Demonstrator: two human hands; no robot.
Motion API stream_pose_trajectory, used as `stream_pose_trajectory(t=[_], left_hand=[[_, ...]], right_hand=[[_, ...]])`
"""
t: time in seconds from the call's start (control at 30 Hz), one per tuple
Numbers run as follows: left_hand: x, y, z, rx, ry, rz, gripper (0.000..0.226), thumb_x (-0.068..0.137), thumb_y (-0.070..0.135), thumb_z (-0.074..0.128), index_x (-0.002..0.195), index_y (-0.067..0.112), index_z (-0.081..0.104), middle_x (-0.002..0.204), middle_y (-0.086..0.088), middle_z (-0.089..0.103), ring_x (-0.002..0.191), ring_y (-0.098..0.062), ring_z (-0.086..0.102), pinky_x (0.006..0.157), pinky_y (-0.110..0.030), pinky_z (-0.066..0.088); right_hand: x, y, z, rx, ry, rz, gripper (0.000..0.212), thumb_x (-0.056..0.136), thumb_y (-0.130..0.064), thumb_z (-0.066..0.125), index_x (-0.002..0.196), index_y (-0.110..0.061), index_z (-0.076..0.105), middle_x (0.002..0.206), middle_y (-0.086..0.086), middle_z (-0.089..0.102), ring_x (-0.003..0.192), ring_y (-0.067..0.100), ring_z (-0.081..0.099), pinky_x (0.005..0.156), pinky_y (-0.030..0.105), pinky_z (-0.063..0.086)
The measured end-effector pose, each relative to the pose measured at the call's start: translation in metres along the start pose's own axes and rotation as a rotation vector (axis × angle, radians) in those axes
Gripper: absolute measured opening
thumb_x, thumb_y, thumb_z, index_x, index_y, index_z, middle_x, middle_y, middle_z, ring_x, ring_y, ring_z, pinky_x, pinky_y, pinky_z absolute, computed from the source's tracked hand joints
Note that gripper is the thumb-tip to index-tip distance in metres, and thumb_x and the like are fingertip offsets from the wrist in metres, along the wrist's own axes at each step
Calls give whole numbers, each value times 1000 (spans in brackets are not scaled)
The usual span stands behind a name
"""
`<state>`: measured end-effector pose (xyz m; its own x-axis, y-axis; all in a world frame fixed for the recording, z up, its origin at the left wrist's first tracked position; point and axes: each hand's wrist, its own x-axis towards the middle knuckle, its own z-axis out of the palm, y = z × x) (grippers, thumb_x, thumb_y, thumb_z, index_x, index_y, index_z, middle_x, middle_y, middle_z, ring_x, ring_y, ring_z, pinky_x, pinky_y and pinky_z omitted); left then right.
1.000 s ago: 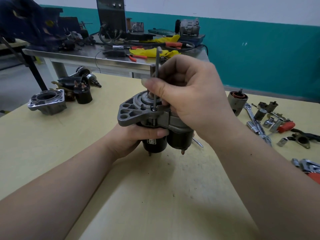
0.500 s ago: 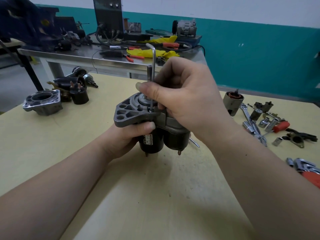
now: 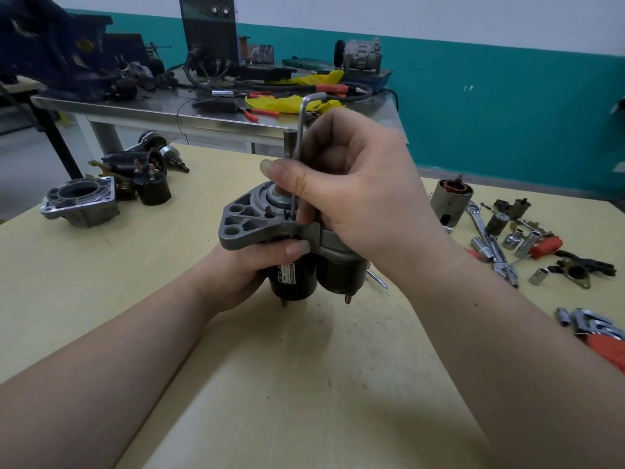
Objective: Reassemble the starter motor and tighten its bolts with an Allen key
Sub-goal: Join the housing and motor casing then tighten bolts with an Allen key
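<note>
A pale yellow worktable [image 3: 101, 299] fills most of the view, and behind it stands a steel bench [image 3: 142, 108] against a teal wall, loaded with cables, yellow cloth [image 3: 287, 103] and red-handled pliers [image 3: 260, 112]. Near the middle of the yellow table the starter motor [image 3: 297, 252] stands upright, grey flange on top and its two black cylinders pointing down, their studs just above or on the tabletop. The left hand [image 3: 243, 269] grips the motor from the left side, thumb curled across the front just under the flange. The right hand [image 3: 355, 198] is closed around the Allen key [image 3: 299, 143], thumb and fingers pinching its long shaft; the key stands nearly vertical, its short bent arm at the top pointing right, its lower tip seated in a bolt [image 3: 291, 218] on the flange. On the left of the table lie a grey aluminium housing [image 3: 81, 204] and, just beside it, a black solenoid [image 3: 152, 187]. To the right sit a copper-wound armature [image 3: 455, 203], a spanner [image 3: 487, 238], several small sockets and a red-handled tool [image 3: 544, 247], well apart from the motor
</note>
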<state>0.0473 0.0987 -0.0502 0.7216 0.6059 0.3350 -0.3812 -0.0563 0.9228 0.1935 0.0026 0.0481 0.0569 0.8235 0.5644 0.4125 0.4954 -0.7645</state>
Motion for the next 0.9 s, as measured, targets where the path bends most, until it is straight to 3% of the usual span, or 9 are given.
stream_pose_trajectory(t=[0.13, 0.27, 0.37, 0.43, 0.57, 0.7, 0.8, 0.9], left_hand=[[-1, 0, 0, -9, 9, 0, 53, 80, 16, 74, 130, 2, 61, 125, -18, 70, 122, -38, 67, 104, -44, 57], [-1, 1, 1, -7, 3, -18, 55, 80, 17, 74, 131, 0, 60, 123, -14, 74, 121, -34, 70, 100, -39, 58], [-1, 0, 1, -6, 3, -11, 56, 80, 17, 74, 131, 0, 60, 123, -14, 74, 123, -36, 69, 103, -42, 57], [-1, 0, 2, -9, 6, -1, 56, 80, 16, 74, 132, 1, 59, 123, -13, 74, 122, -36, 69, 102, -42, 57], [-1, 1, 2, -18, 17, 8, 47, 81, 15, 74, 127, 10, 66, 122, -10, 75, 121, -33, 70, 101, -39, 58], [-1, 1, 1, -31, 0, 10, 42, 81, 15, 74, 123, 19, 73, 122, -9, 76, 121, -32, 70, 101, -39, 58], [0, 0, 0, -9, -4, 6, 50, 82, 15, 73, 130, 7, 63, 123, -11, 75, 121, -35, 69, 102, -42, 57], [-1, -1, 0, -14, -5, -5, 50, 82, 15, 73, 129, 5, 62, 121, -10, 75, 120, -33, 70, 100, -39, 58]], right_hand=[[0, 0, -4, 62, -92, 6, 21, 104, -16, 65, 125, -14, 63, 83, 1, 75, 62, 14, 71, 54, 16, 51], [0, 0, -3, 24, -72, 0, 7, 102, -12, 68, 102, -19, 70, 80, 1, 75, 60, 14, 70, 51, 14, 48], [0, 1, 0, -18, 5, 4, 20, 93, -23, 82, 87, -25, 64, 78, 4, 76, 58, 16, 72, 53, 19, 52], [0, 1, 1, 1, 7, 12, 22, 91, -24, 84, 92, -24, 62, 78, 4, 77, 57, 17, 73, 55, 25, 55], [-1, 0, -4, 64, -83, 20, 21, 104, -15, 66, 125, -15, 64, 83, 3, 77, 62, 14, 71, 53, 15, 51], [-1, -1, -4, -2, -72, 8, 4, 100, -13, 72, 103, -15, 73, 81, -1, 77, 61, 11, 71, 54, 17, 52], [-2, 0, 0, -62, 15, 15, 22, 92, -23, 84, 85, -25, 63, 76, 3, 75, 58, 14, 73, 55, 26, 58], [-2, -1, 0, -22, -23, 32, 19, 94, -24, 81, 98, -24, 62, 79, 2, 77, 61, 15, 73, 58, 29, 60]])
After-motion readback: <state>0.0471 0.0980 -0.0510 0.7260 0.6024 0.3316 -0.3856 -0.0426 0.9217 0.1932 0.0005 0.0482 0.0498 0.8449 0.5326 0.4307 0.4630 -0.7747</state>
